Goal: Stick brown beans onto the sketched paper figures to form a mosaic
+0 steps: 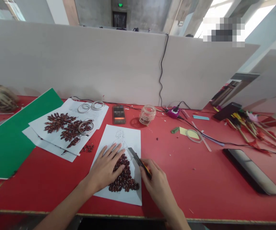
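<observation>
Right hand (157,183) grips a dark flat tool (136,158); left hand (106,167), fingers spread, presses the white sheet (130,137) with its outlined figure, skirt packed in glossy brown beans (125,179).

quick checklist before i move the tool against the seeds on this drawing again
1. Sheet held down: the left hand lies flat across the sheet and the upper left of the seed patch. Ok.
2. Grip: the right hand is closed around the dark flat tool. Ok.
3. Tool tip position: it sits by the upper right edge of the seed patch, but whether it touches is unclear. Cannot tell.
4. Sheet support: it lies wholly on the red table. Ok.
5. Spare seeds: loose seeds lie on the table left of the sheet. Ok.
6. Whether the seeds are stuck fast. Cannot tell.
</observation>
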A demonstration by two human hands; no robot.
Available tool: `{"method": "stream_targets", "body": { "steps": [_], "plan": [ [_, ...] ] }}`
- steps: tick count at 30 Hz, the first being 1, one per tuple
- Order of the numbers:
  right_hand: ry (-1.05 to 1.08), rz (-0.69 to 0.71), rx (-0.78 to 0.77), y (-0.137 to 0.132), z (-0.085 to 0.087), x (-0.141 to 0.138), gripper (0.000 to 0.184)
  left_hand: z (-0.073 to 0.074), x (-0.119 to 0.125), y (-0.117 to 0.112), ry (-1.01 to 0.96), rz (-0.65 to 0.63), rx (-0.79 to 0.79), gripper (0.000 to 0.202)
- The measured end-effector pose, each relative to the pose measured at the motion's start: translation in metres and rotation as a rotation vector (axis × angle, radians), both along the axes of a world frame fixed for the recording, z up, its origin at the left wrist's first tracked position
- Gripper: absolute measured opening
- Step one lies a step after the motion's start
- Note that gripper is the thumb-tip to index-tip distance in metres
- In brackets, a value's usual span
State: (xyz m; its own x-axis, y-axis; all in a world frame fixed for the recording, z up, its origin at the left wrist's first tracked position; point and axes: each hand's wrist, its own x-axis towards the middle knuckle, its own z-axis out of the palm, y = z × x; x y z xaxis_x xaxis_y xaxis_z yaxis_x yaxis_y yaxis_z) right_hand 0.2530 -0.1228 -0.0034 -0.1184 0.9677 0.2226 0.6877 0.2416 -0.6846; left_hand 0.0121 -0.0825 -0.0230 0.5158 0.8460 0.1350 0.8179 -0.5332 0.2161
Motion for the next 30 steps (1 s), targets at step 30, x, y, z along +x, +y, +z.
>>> {"method": "stream_targets", "body": {
  "steps": [30],
  "plan": [
    [-0.671,0.186,0.395,-0.007,-0.011,0.007,0.044,0.005,0.005,0.008,0.007,0.006,0.067,0.042]
  ]
}}
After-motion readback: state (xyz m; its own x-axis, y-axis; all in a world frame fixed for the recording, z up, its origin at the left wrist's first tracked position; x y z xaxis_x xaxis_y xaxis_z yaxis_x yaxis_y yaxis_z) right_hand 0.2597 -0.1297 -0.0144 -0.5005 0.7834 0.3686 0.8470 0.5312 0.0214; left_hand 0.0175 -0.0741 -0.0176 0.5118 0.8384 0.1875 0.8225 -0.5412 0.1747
